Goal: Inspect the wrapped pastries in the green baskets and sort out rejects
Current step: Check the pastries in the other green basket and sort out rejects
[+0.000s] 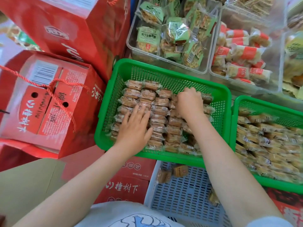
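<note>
A green plastic basket (164,72) in the middle holds rows of brown pastries in clear wrappers (161,102). My left hand (135,130) lies flat on the pastries at the basket's left, fingers spread. My right hand (189,104) reaches deeper into the basket with its fingers curled down among the packets; whether it grips one is hidden. A second green basket (262,102) at the right is full of paler wrapped pastries (265,141). Below, a pale blue basket (185,194) holds three loose wrapped pastries (180,171).
Red gift cartons (49,102) with rope handles stand at the left, and more red boxes (127,182) lie under the baskets. Clear bins with green-wrapped snacks (172,35) and red-labelled snacks (241,54) sit behind. A brown carton flap (27,182) is at lower left.
</note>
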Available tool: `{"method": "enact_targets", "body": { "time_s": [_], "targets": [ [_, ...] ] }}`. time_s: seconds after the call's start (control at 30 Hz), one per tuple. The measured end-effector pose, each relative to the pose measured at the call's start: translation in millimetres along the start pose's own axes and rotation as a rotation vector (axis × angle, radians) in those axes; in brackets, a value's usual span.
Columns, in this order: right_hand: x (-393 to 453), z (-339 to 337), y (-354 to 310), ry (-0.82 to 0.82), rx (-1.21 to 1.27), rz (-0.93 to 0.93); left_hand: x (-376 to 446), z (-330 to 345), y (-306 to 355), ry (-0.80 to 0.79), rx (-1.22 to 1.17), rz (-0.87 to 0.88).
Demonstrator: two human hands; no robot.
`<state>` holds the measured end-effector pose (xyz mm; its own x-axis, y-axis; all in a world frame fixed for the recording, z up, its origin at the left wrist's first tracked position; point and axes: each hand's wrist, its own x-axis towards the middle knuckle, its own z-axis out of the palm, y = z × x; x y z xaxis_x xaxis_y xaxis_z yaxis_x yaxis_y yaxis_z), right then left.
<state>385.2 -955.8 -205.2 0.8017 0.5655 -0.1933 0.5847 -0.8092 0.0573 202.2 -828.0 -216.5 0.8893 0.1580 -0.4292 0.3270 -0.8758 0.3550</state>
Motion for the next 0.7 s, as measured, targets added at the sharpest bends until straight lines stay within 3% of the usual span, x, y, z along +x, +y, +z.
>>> {"method": "enact_targets", "body": {
  "time_s": [0.17, 0.43, 0.7],
  "targets": [
    [28.3, -7.3, -28.5, 0.007, 0.252, 0.026, -15.3, 16.8, -1.6, 0.017, 0.026, -0.005],
    [38.8, 3.4, -34.8, -0.227, 0.071, 0.031, -20.1, 15.0, 2.1, 0.086, -0.026, 0.001],
    [51.1, 2.0, -34.0, -0.298, 0.009, -0.012, -20.9, 14.4, 3.5, 0.097, -0.025, 0.000]
  ]
}}
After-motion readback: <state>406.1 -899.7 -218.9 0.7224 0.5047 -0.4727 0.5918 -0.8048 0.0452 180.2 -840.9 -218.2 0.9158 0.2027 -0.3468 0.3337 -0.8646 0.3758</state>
